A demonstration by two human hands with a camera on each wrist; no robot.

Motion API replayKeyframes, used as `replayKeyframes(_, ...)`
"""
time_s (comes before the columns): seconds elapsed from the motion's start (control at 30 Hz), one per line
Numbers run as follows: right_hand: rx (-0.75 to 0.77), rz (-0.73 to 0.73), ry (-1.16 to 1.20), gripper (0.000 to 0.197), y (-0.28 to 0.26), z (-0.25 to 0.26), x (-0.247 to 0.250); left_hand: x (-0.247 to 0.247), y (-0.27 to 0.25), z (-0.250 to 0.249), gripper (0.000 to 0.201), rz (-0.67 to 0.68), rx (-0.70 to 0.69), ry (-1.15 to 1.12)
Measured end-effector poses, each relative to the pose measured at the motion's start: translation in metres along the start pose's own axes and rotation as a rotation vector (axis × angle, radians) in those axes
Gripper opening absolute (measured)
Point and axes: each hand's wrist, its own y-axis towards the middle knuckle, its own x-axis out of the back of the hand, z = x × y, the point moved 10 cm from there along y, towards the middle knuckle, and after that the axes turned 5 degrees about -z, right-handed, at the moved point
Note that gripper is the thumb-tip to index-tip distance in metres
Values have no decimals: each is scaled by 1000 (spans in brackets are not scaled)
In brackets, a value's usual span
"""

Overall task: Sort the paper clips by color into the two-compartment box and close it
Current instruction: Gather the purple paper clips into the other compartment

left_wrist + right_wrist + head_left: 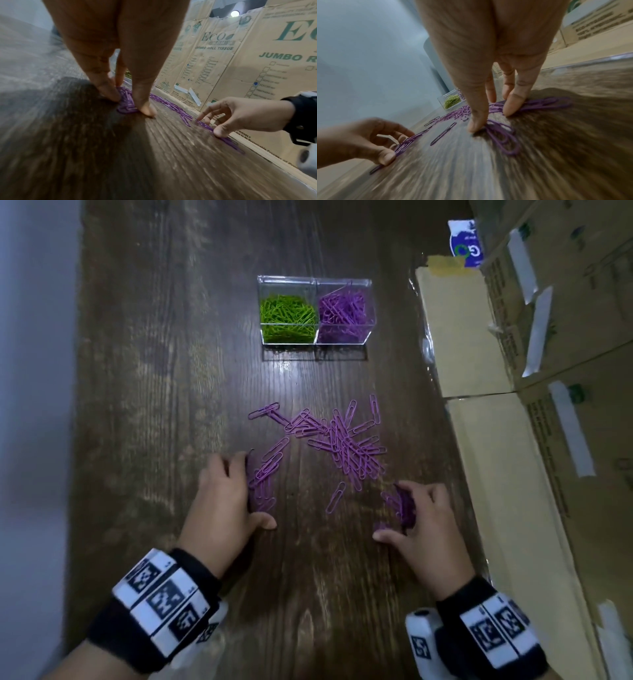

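A clear two-compartment box (315,280) stands open at the far middle of the dark wooden table, with green clips (287,313) in its left half and purple clips (342,309) in its right half. Loose purple paper clips (349,446) lie scattered nearer to me. My left hand (257,491) pinches a bunch of them between fingers and thumb against the table at the pile's left edge; the left wrist view shows this bunch (126,105). My right hand (394,511) holds another bunch (494,109) between thumb and fingers at the pile's right edge.
Tall cardboard boxes (496,440) printed with tissue labels run along the table's right side, close to my right hand. One single purple clip (335,496) lies between my hands. A pale wall (34,405) borders the table's left edge.
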Motion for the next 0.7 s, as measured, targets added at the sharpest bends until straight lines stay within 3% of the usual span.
replayKeyframes(0.1,66,-36,107,67,17,14,1,2,7,-8,83,-44,-83,-106)
replayKeyframes(0.33,250,-44,84,32,37,38,-4,-1,26,-18,33,-71,-188,-168)
replayKeyframes(0.57,315,74,-48,18,40,45,-17,-18,26,-33,11,-17,-208,-34)
replayKeyframes(0.7,355,67,-73,11,39,50,-12,-16,23,-37,5,-35,-242,3)
